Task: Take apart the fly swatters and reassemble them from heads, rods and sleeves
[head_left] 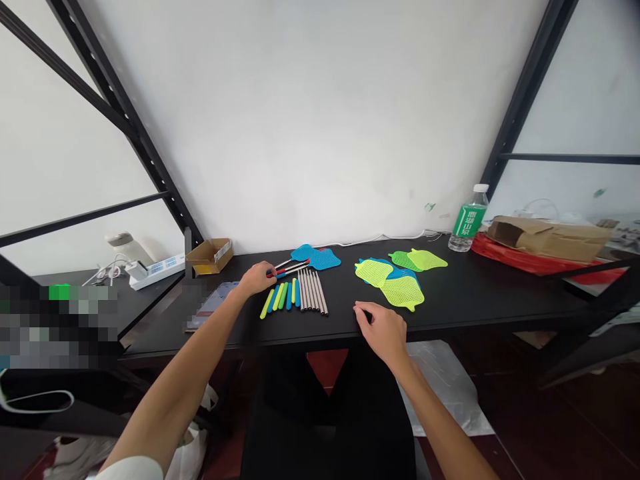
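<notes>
At the left-centre of the table, my left hand [257,279] has its fingers closed at the handle end of an assembled fly swatter [293,269]. Two blue mesh swatter heads [324,259] lie beyond it, with metal rods and handles running toward the hand. Just in front is a row of several yellow, green and blue plastic handles [283,296]. Beside them several bare metal rods [313,292] lie side by side. My right hand [384,328] rests at the front edge, empty, loosely bent, thumb and forefinger apart. Loose yellow mesh heads [403,292] overlap blue ones just beyond it.
Farther back lie a green and a yellow head [427,259]. A water bottle [468,220] stands at right, beside torn cardboard [550,238] on red plastic. At left are a small open box [210,257], a flat tablet-like thing [215,300] and a power strip [157,270].
</notes>
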{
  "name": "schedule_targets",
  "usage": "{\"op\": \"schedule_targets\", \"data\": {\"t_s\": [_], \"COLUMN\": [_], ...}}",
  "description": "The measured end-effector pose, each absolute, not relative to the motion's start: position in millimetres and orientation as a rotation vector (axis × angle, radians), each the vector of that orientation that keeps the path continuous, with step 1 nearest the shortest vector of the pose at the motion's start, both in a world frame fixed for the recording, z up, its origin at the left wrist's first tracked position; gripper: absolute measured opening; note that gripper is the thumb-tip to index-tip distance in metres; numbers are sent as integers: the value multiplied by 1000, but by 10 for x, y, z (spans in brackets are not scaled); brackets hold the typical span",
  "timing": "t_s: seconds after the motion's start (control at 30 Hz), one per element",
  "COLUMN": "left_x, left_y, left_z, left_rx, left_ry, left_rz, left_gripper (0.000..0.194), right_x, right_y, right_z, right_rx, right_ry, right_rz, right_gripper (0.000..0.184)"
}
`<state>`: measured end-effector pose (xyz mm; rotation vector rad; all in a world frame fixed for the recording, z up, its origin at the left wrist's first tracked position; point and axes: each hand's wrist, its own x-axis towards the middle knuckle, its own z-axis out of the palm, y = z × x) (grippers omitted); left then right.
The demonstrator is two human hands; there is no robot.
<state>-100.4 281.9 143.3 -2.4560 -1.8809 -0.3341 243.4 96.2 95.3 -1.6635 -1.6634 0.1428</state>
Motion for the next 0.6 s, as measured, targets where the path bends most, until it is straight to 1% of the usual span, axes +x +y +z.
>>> {"op": "schedule_targets", "data": {"t_s": [0.1, 0.17, 0.27, 0.33, 0.4, 0.47, 0.53, 0.6], "left_x": [-995, -980, -953, -941, -940, -932, -905, -865], "left_y": [2779, 2667, 2310, 1986, 1678, 1456, 1346, 1321], "left_z": [1469, 1476, 1407, 1300, 1170, 1054, 981, 955], "left_rx": [-2450, -2434, -2383, -2390, -2369, -2337, -2336, -2350], "left_ry": [-1889, -1876, -1805, -1717, -1704, -1772, -1860, -1918], "left_rz": [-377, -495, -747, -830, -833, -750, -633, -545], "left_gripper": [27, 31, 37, 41, 48, 57, 66, 70], "right_x": [2441, 2448, 2453, 2452, 2447, 2443, 2440, 2438], "right_y": [966, 971, 977, 977, 973, 967, 958, 948], "right_z": [942, 932, 925, 927, 930, 931, 928, 925], "right_rx": [-1663, -1668, -1670, -1662, -1651, -1661, -1696, -1734], "right_ry": [-1669, -1670, -1666, -1667, -1674, -1672, -1664, -1661], "right_rz": [145, 143, 140, 137, 133, 130, 122, 109], "right_gripper": [29, 29, 29, 29, 30, 30, 31, 32]}}
